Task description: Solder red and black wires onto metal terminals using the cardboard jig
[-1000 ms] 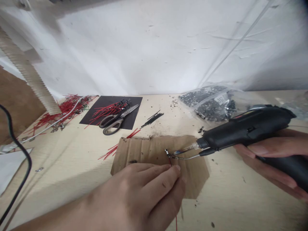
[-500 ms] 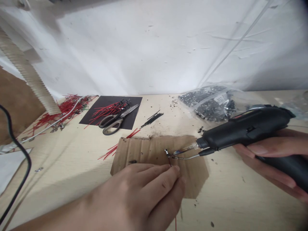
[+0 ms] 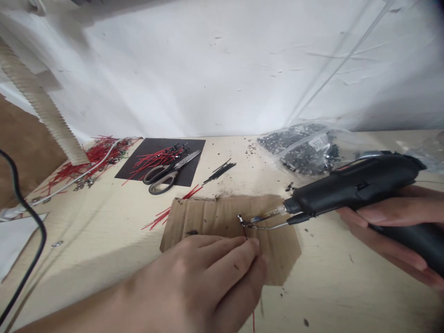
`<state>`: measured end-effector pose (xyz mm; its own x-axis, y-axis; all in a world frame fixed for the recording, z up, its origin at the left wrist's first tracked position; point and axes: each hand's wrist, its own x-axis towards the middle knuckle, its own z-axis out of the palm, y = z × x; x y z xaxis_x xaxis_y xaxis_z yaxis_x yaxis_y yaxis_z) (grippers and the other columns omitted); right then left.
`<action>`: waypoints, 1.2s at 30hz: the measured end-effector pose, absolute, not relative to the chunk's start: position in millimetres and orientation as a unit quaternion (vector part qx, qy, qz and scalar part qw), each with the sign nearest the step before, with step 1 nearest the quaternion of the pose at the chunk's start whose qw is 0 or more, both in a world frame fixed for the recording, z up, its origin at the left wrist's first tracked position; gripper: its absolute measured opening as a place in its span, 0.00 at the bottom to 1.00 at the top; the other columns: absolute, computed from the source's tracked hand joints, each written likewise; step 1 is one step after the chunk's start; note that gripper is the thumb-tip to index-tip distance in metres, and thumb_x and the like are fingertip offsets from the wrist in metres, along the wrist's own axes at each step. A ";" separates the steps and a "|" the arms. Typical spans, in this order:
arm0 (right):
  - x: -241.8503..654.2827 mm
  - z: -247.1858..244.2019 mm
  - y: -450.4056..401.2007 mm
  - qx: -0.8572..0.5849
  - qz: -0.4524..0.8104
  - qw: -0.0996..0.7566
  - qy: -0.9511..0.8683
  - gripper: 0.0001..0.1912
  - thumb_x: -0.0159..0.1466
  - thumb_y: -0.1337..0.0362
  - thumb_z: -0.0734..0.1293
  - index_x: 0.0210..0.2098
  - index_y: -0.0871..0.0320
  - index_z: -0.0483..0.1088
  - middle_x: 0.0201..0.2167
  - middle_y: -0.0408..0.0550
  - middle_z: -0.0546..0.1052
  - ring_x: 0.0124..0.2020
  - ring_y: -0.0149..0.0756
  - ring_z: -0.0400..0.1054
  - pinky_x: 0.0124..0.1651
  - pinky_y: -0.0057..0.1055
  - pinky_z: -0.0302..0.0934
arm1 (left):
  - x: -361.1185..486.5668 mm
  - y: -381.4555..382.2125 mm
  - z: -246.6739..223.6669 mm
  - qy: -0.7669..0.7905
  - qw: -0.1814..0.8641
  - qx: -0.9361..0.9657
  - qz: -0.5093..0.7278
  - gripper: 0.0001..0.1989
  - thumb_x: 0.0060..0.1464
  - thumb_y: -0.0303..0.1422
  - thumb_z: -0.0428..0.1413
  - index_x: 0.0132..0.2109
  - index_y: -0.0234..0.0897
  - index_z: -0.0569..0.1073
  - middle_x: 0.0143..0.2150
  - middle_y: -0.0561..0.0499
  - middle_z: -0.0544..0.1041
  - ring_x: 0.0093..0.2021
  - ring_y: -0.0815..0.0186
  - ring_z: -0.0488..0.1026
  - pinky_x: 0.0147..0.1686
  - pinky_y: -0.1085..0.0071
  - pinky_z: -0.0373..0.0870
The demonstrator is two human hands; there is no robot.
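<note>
My left hand (image 3: 222, 273) lies over the front of a piece of brown cardboard (image 3: 204, 217), its fingers closed on a thin red wire (image 3: 253, 321). At the wire's far end is a small black and silver part (image 3: 240, 220) on the cardboard. My right hand (image 3: 395, 226) is wrapped round a black soldering gun (image 3: 357, 185) at the right. The gun's tip and a thin curved metal tube meet close beside the small part; whether they touch it is too small to tell.
Scissors (image 3: 163, 181) and red wires (image 3: 152, 160) lie on a black sheet (image 3: 130, 159). Dark green wires (image 3: 220, 171) lie beside it. More red wires (image 3: 100, 155) are heaped at the left, near a ribbed hose (image 3: 45, 104). A plastic bag (image 3: 305, 148) of small parts stands behind the gun.
</note>
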<state>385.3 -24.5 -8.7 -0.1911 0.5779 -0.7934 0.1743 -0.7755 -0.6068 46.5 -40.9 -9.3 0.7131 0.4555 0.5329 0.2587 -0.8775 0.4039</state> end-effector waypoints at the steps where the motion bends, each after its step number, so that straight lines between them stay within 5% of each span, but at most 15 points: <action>1: 385.8 -8.7 -24.5 -0.618 0.713 0.143 -0.297 0.27 0.50 0.38 0.78 0.19 0.54 0.73 0.09 0.44 0.67 0.09 0.33 0.60 0.12 0.28 0.60 | 46.8 -40.5 -9.2 0.191 0.151 0.913 0.326 0.10 0.69 0.21 0.54 0.52 0.22 0.79 0.42 0.37 0.87 0.42 0.59 0.87 0.44 0.70 0.88; 36: 386.1 -10.0 -25.0 -0.613 0.723 0.140 -0.286 0.25 0.48 0.39 0.79 0.17 0.53 0.75 0.09 0.45 0.67 0.09 0.32 0.60 0.13 0.29 0.59 | 47.0 -41.4 -9.9 0.199 0.140 0.918 0.314 0.10 0.69 0.21 0.55 0.49 0.17 0.80 0.42 0.35 0.87 0.40 0.59 0.87 0.42 0.68 0.87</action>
<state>386.1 -25.0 -10.0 -0.2085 0.5536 -0.8063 0.1480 -0.7970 -0.5855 47.0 -41.4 -9.9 0.7242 0.4525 0.5204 0.2764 -0.8818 0.3821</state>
